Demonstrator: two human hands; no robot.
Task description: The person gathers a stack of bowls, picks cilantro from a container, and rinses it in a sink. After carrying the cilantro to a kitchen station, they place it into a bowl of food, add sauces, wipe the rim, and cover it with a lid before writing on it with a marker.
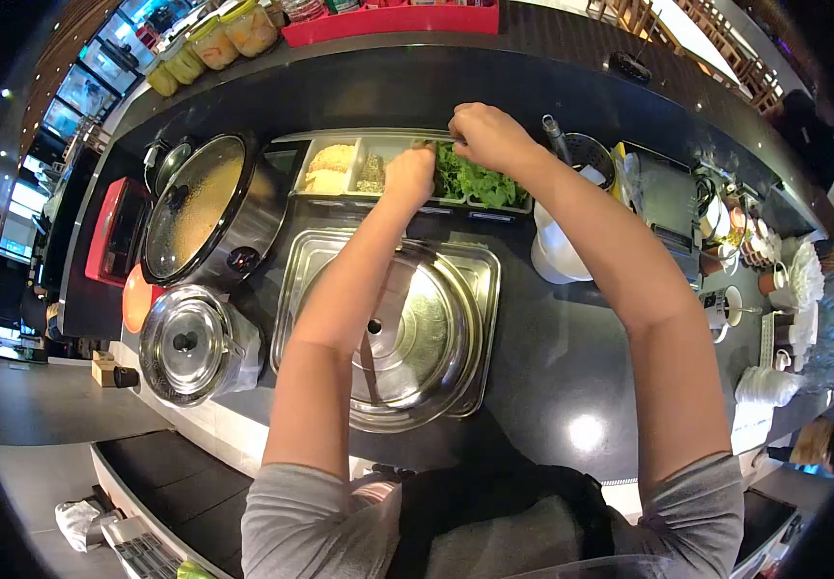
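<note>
A topping tray with several compartments lies at the back of the counter. On its left is a crumbly yellow topping, then a greenish-brown chopped one, and on the right leafy green herbs. My left hand is closed over the middle of the tray, at the left edge of the herbs. My right hand, fingers curled, hovers at the tray's back edge above the herbs. What either hand holds, if anything, is hidden. Below my forearms sits a round metal lid on a rectangular metal pan.
To the left stand a large cooker with a glass lid, a glass-lidded pot and a red appliance. A white container is under my right forearm. Jars and a red tray line the upper ledge.
</note>
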